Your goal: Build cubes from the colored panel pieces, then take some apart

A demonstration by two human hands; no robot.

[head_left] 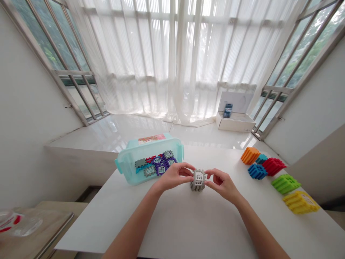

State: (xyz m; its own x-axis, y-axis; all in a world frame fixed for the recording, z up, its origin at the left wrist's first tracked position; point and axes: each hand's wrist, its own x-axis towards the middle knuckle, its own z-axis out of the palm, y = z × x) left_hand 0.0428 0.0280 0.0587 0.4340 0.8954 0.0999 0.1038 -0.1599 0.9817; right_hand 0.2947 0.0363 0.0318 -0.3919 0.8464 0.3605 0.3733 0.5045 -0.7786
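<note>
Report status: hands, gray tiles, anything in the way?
Left hand, right hand at opposite sides of gray window tiles. Teal bin near left hand, not blocking them.

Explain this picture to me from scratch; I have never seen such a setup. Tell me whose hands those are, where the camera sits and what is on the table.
There is no machine: these are a person's own two bare hands. The single picture comes from a camera worn on that person's head, looking forward and down.

The left hand and right hand have their fingertips at opposite sides of a gray block with a white window piece facing up.

On the white table, a pale teal bin holds loose notched pieces. To the right stand orange, teal, blue, red, green and yellow blocks.
</note>
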